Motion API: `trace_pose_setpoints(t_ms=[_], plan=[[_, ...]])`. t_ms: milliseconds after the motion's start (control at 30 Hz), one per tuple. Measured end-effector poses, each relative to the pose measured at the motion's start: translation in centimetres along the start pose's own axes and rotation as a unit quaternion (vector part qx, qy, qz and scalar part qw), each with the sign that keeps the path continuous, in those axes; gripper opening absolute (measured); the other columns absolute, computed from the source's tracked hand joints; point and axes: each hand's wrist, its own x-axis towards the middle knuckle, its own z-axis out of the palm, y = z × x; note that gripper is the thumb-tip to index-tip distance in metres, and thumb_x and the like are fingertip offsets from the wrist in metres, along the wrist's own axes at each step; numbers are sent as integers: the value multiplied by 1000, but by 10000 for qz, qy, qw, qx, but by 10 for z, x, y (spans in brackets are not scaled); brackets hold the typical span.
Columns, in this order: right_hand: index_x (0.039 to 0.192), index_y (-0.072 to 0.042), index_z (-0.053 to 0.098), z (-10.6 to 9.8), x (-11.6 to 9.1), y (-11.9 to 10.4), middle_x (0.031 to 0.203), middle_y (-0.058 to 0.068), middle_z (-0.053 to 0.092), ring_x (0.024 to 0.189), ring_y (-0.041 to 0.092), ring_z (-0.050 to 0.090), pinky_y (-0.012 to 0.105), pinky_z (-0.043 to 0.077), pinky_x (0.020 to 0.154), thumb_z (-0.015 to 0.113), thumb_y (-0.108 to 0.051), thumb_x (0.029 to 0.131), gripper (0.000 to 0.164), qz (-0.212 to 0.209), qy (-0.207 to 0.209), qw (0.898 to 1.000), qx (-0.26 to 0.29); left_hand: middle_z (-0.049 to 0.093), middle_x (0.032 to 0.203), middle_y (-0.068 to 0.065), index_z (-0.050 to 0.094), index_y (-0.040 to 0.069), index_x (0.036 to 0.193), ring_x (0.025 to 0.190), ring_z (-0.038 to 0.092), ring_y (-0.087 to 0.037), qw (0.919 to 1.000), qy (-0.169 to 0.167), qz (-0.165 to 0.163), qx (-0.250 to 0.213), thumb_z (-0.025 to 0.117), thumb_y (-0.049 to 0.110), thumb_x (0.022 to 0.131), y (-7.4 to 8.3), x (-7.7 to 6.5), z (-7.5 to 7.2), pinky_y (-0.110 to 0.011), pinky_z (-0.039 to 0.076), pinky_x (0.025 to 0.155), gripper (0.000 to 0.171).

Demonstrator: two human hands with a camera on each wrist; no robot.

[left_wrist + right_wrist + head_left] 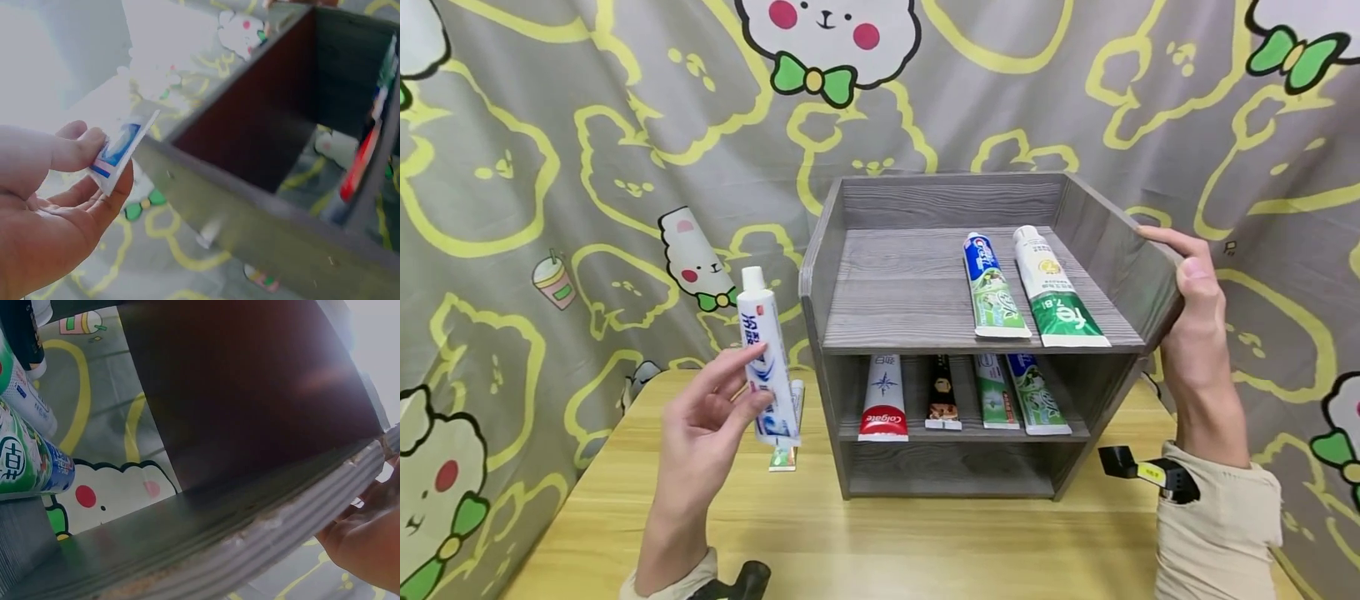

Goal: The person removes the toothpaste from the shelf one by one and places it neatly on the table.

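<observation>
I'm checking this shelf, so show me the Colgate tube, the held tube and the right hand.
Colgate tube point(883, 397): head view, middle of its body.
Held tube point(776, 367): head view, printed front.
Right hand point(1199, 321): head view, hand's middle.

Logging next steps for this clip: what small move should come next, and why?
Probably carry the held tube over the bare left part of the top shelf with the left hand. That hand pinches it, cap up, left of the rack; the blue-green tube and white-green tube lie toward the shelf's right; and the right hand grips the rack's right side panel, perhaps steadying it.
</observation>
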Motion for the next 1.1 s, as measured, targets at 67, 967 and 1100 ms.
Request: trace_pose_setpoints(t_ms=[67,967,1100], plan=[[140,4,56,2,-1,0,106,19,60,82,22,59,24,50,69,47,-28,105,48,-18,15,10000,-58,58,136,-18,54,-16,135,128,60,-26,9999,84,-83,96,57,-26,90,-5,-3,-8,-34,51,100,46],[141,3,56,1,0,-1,105,19,61,77,21,61,23,51,65,49,-30,105,49,8,23,10000,-76,57,136,-4,58,5,145,102,66,-6,9505,287,-2521,1791,63,4,102,-111,-35,-96,-22,57,77,43],[141,3,56,0,-2,1,107,19,61,81,21,61,23,51,67,48,-30,105,49,28,12,10000,-33,56,133,-7,58,2,144,98,65,-6,9449,411,-2776,1686,60,6,104,-127,-44,-100,-21,56,74,40]])
